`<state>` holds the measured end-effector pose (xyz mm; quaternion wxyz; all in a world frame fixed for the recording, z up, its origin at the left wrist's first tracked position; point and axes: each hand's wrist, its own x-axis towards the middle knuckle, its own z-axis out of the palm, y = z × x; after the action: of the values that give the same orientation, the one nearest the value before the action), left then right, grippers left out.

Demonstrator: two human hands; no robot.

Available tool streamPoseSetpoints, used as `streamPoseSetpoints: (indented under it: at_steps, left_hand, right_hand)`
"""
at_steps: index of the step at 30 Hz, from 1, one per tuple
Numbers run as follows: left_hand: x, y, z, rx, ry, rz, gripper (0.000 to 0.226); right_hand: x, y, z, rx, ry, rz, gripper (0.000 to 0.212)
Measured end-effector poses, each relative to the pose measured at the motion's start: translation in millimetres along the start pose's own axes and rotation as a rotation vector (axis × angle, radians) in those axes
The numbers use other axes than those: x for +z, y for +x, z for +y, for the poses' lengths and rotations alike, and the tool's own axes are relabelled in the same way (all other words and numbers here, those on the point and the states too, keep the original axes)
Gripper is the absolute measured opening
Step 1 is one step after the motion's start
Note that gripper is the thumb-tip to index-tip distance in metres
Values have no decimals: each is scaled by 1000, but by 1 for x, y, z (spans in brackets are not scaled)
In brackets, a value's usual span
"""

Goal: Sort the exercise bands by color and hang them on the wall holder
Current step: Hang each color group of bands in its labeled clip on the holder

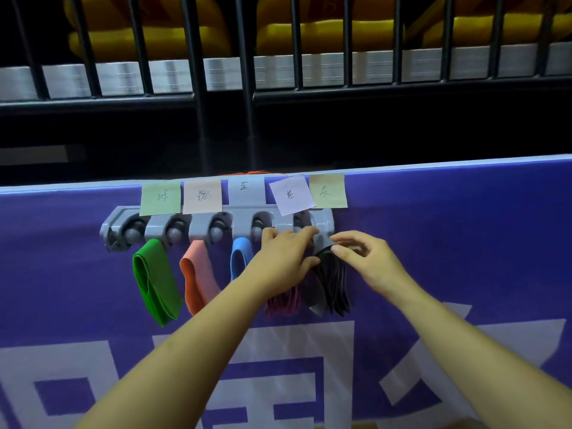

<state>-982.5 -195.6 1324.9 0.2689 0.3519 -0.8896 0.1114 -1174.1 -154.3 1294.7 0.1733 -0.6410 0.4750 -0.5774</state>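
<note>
A grey wall holder (198, 229) with several hooks is fixed to a purple banner. From it hang a green band (156, 283), a pink band (198, 274) and a blue band (240, 258). A purple band (284, 301) hangs below my left hand. A bunch of dark grey bands (335, 283) hangs at the rightmost hook. My left hand (286, 252) pinches the top of the dark bands from the left. My right hand (362, 255) pinches them from the right, just under the hook.
Several sticky notes (244, 193) with handwritten labels sit above the hooks. The purple banner (448, 243) with white characters fills the lower view. Behind it stands a black metal railing (247, 97), with yellow padded shapes (325, 35) beyond.
</note>
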Motion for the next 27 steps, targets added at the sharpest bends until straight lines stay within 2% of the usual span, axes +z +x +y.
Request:
streamPoseSetpoints:
  at_steps: [4,8,11,17,19,22,25,27]
  left_hand:
    - [1,-3,1,78,197,47,36]
    - [4,-1,13,163,379,109,30]
    - [-4,2,28,48,302,26,16]
    - [-3,3,50,-78,307,6,25]
    - [0,0,53,-115,225,29,24]
    - [11,-10,59,-241,-58,56,26]
    - [24,-21,62,-340,-428,96,38]
    - [34,-23,60,-366,-573,118,47]
  right_hand:
    - [3,-8,8,25,94,14,19]
    - [8,-11,10,33,182,98,14]
    - [13,-11,8,23,185,90,10]
    - [16,-12,11,16,205,90,12]
    - [19,-12,10,10,210,101,10]
    - [23,-13,10,-6,216,129,9]
    - [24,-19,14,18,276,65,19]
    - [24,-24,18,32,315,31,26]
